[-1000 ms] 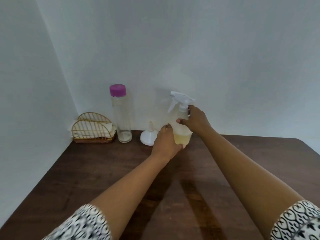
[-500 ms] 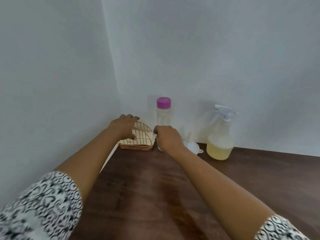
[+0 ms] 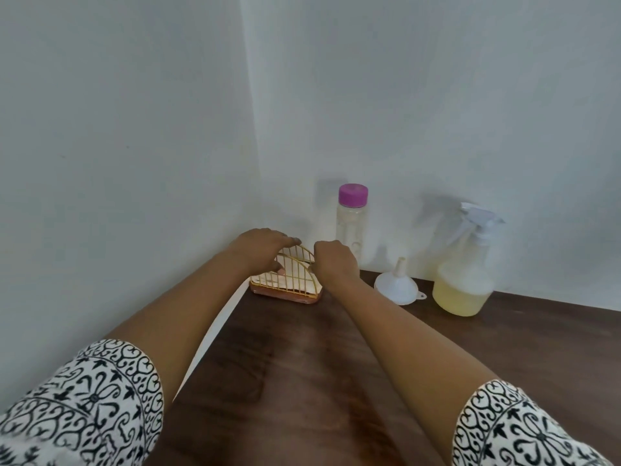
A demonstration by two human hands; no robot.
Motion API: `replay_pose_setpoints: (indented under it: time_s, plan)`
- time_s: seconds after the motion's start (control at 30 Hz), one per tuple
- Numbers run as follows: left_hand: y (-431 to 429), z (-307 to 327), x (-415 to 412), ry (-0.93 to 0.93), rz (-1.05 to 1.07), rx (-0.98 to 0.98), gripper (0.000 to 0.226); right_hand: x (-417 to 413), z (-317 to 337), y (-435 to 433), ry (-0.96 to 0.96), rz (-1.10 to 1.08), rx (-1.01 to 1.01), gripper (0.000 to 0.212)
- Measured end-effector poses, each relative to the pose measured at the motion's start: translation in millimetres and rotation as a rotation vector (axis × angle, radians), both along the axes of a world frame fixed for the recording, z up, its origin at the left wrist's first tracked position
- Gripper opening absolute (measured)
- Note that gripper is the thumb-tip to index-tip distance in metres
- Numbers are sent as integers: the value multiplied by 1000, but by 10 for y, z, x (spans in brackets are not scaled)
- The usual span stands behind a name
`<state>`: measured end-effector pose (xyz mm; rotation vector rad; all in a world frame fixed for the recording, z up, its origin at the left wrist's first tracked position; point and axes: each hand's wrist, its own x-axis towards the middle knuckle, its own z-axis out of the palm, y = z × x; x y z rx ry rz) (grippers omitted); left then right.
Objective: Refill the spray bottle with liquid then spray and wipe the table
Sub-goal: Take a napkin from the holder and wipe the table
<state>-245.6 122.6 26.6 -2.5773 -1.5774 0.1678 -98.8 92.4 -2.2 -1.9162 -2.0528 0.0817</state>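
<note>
The left hand [image 3: 258,245] curled its grip over the wire napkin holder [image 3: 289,280] in the tabletop [image 3: 302,364] corner. The right hand [image 3: 332,260] sat at the holder's edge, its grip hidden, so I cannot tell. The spray bottle [image 3: 465,280], holding yellow liquid, stood well to the right.

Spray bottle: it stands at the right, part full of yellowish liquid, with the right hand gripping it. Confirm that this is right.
Not quite. In the head view the right hand is at the gold wire holder, not gripping the spray bottle. The bottle does stand at the right, part full of yellowish liquid, with no hand on it.
</note>
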Motion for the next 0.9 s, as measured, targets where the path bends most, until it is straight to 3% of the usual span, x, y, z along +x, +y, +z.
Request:
replay_pose_setpoints:
  time_s: [0.47,0.63,0.7,0.8,0.9]
  plan:
    - [-72,-80,-41,-24,53,63,80,-47,169,-27,42,-56,47,15]
    - [-82,-84,-72,-62,93,39,83,-99,402,-66,-103,-43,-104,7]
    - [-100,-86,-99,-71,85,19,85,-99,448,-50,-104,-33,-168,21]
    - [-114,-114,-132,-72,95,21,88,-100,506,-18,67,-76,-305,20]
    - [-104,-141,-136,-69,102,43,87,-83,498,-23,417,-106,-478,11]
